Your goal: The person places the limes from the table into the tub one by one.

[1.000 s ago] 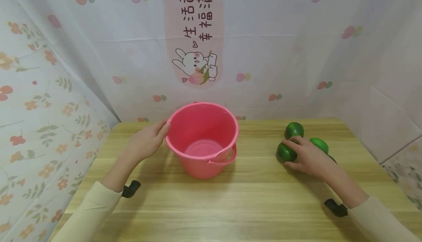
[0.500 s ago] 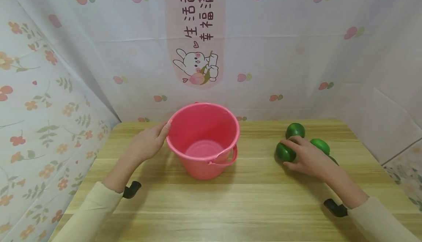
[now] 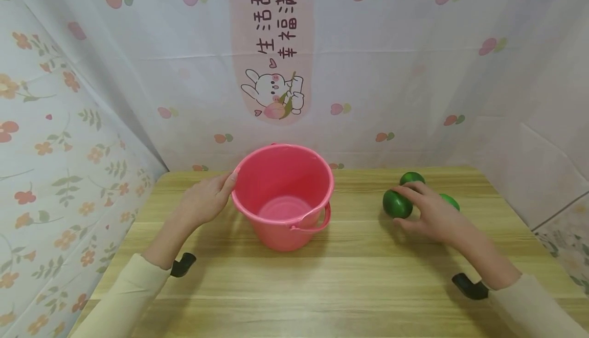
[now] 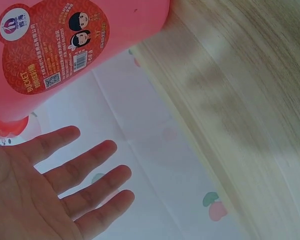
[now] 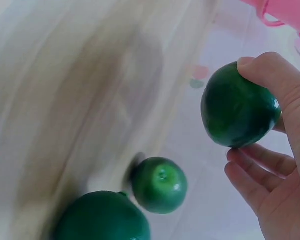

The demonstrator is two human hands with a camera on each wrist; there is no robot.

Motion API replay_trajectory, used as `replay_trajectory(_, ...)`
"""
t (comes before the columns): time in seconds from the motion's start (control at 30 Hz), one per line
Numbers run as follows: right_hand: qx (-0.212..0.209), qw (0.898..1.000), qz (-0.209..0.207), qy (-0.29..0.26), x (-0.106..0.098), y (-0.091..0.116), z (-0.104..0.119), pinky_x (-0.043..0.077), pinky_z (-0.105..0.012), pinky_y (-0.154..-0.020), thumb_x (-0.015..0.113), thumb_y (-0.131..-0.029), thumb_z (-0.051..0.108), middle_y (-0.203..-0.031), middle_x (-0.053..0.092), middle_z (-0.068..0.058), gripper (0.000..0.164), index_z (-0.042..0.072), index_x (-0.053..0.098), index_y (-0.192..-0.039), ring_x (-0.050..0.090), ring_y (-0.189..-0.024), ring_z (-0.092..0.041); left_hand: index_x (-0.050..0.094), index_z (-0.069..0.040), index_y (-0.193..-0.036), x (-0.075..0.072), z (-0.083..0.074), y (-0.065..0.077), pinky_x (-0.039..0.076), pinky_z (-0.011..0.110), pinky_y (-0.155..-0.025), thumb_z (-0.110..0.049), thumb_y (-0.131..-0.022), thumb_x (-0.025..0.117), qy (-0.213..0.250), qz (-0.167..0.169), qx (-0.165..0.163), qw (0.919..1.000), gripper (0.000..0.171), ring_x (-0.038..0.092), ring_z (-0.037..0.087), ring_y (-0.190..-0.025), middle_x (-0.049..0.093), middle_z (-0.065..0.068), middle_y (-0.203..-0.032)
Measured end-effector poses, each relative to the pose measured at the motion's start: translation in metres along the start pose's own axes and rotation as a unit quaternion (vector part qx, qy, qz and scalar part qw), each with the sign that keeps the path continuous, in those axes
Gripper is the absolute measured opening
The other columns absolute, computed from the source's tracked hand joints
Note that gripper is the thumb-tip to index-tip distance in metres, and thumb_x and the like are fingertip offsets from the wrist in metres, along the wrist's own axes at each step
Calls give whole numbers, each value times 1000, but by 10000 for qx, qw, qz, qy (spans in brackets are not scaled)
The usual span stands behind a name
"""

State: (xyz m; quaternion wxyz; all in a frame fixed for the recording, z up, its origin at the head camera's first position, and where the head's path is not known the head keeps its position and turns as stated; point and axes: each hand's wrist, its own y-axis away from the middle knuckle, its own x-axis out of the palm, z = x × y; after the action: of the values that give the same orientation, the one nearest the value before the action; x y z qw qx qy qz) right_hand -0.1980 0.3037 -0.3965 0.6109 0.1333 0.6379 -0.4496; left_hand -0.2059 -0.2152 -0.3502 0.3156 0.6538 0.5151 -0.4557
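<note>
A pink plastic bucket (image 3: 285, 235) stands on the table, its mouth facing up. My left hand (image 3: 204, 200) touches the bucket's left rim, with the thumb at the edge. In the left wrist view the four fingers (image 4: 97, 190) are straight and spread beside the bucket wall. To the right of the bucket, my right hand (image 3: 434, 215) pinches a dark green lime (image 5: 240, 107) between thumb and fingers, raised over the table. Two more limes lie behind and below it: a round lime (image 5: 160, 185) showing its stem end and a larger-looking lime (image 5: 102, 220), cut off by the frame.
The wooden table (image 3: 285, 292) has its back edge close to a patterned cloth (image 3: 391, 82). Another floral cloth (image 3: 60, 174) hangs at the left. The bucket's handle (image 3: 317, 225) hangs down on its right side.
The right hand has lifted the lime slightly from its place among the others and moved it a little back. The left hand and the bucket stay where they were.
</note>
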Motion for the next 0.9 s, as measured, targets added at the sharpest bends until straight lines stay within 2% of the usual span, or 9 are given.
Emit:
replay_trajectory(0.23, -221, 9994, -224, -147, -6, -9, 2, 56, -46, -68, 93, -69, 14, -121, 54, -18, 76, 2, 57, -135, 63, -95, -33, 46, -10, -153, 0, 1, 0, 44, 65, -89, -55, -109, 20, -28, -42, 17, 10000, 67, 60, 42, -114, 62, 17, -133)
replay_trajectory(0.7, -249, 9979, -453, -378, -14, -20, 7, 55, -49, -66, 94, -67, 10, -120, 56, -21, 77, 4, 58, -135, 63, -93, -35, 47, -10, -152, 2, -1, -1, 45, 65, -90, -56, -109, 18, -118, 47, -102, 9999, 70, 59, 42, -116, 60, 17, -135)
replay_trajectory(0.9, -395, 9958, -722, -403, -16, -26, 7, 56, -44, -65, 94, -64, 11, -118, 58, -17, 76, 2, 61, -132, 63, -91, -27, 49, -9, -150, 2, -1, -1, 45, 64, -89, -55, -109, 19, -47, 20, -128, 9999, 69, 60, 40, -115, 61, 17, -134)
